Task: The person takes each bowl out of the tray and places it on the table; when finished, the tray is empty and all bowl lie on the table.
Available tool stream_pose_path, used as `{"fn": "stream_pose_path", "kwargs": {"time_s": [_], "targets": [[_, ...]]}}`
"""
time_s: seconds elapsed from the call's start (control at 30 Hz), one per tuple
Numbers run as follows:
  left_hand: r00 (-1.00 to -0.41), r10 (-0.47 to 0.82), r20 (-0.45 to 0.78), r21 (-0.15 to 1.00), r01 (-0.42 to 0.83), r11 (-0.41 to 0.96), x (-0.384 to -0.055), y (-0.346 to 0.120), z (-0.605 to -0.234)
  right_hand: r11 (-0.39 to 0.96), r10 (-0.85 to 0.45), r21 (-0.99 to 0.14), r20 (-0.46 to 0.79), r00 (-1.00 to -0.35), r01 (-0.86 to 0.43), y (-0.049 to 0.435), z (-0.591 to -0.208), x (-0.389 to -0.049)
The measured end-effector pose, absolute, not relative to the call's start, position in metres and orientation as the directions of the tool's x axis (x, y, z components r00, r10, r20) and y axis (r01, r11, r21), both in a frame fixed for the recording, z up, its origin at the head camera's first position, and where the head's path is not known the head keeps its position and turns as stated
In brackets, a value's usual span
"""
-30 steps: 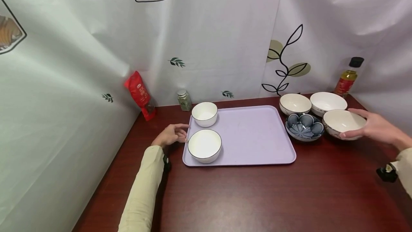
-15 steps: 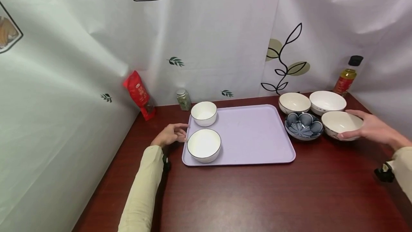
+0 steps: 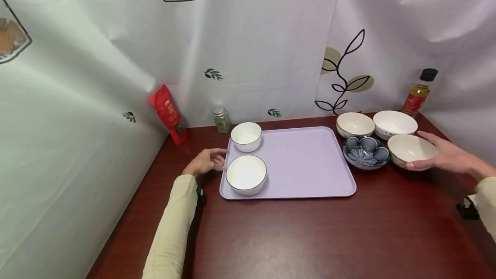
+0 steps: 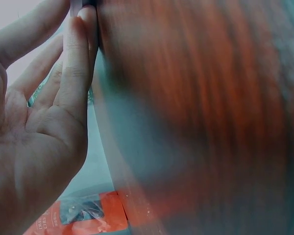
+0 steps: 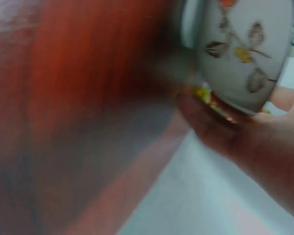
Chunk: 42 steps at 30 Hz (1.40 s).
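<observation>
At the far right in the head view, my right hand [image 3: 451,154] grips a cream bowl [image 3: 411,149] from its right side, thumb at the front and fingers behind. The right wrist view shows flowers and leaves on that bowl's outer wall [image 5: 245,56]. My left hand [image 3: 206,162] rests against the left edge of a lilac tray [image 3: 306,162], its fingers mostly straight. In the left wrist view, the fingers [image 4: 74,68] reach up to the tray's rim. Two white bowls with dark rims, a front bowl [image 3: 246,175] and a back bowl [image 3: 246,136], stand on the tray's left side.
Beside the gripped bowl are a blue patterned bowl [image 3: 366,153], another cream bowl [image 3: 354,125] and a white bowl [image 3: 395,124]. Behind them stands an oil bottle [image 3: 418,94]. A spice jar [image 3: 221,120] and a red packet [image 3: 168,113] stand at the back left, near the curtain.
The right hand and the cream bowl have shifted slightly left and toward the front. The left hand and the tray look still.
</observation>
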State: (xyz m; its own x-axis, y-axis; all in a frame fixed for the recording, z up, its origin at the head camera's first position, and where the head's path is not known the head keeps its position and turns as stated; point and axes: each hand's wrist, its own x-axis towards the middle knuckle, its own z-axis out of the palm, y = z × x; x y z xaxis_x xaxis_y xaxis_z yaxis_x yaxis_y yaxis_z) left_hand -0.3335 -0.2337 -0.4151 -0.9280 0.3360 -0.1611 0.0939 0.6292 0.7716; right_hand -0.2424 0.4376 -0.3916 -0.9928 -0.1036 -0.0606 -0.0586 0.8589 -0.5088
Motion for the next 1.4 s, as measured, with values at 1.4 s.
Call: {"fn": "stream_pose_path", "kwargs": {"time_s": [1.4], "targets": [[-0.935,0.301,-0.189,0.750,0.061,0.659,-0.333,-0.235,-0.414,0.628,-0.459,-0.598,0.231,-0.858,-0.498,0.157,-0.373,-0.268]]}}
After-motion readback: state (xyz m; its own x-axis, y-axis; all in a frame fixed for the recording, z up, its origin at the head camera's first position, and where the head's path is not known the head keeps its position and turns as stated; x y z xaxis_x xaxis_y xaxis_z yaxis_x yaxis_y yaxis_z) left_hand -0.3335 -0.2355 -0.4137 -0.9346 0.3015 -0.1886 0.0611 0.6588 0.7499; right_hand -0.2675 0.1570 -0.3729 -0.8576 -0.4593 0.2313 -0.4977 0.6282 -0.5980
